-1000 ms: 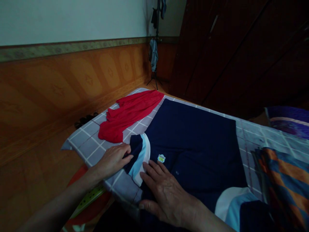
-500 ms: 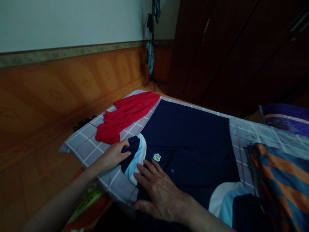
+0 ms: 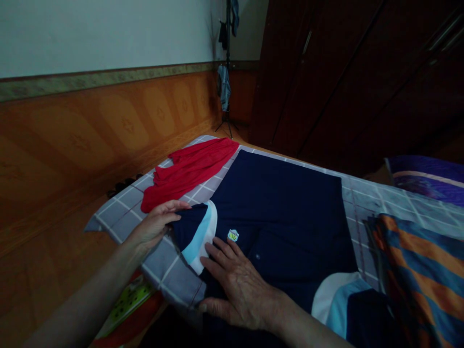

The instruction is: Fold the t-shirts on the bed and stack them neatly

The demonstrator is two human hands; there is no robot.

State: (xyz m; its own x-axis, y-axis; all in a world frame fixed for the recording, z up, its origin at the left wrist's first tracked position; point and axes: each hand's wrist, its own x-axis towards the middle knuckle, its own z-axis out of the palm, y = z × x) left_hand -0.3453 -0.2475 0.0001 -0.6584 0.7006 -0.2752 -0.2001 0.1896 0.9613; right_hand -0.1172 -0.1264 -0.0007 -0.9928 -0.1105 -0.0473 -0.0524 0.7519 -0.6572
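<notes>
A navy shirt [image 3: 286, 203] with white and light-blue bands on its sleeves and a small badge lies spread on a bed with a grey checked sheet [image 3: 174, 275]. At the edge of its left sleeve, my left hand [image 3: 159, 224] pinches the cloth between thumb and fingers. My right hand [image 3: 239, 285] rests flat on the shirt beside the badge and the sleeve's white band, fingers spread and holding nothing. The other sleeve lies at the lower right, partly behind my right forearm.
Red clothing [image 3: 192, 169] lies on the far left of the bed. Orange-and-blue cloth [image 3: 424, 261] sits at the right, with a purple item [image 3: 427, 176] behind it. A clothes stand [image 3: 228, 72] is in the corner, and a green perforated object [image 3: 126, 302] is below the bed edge.
My left hand has moved slightly left with the sleeve edge, and the sleeve looks flatter and more stretched out. My right hand has stayed nearly in place.
</notes>
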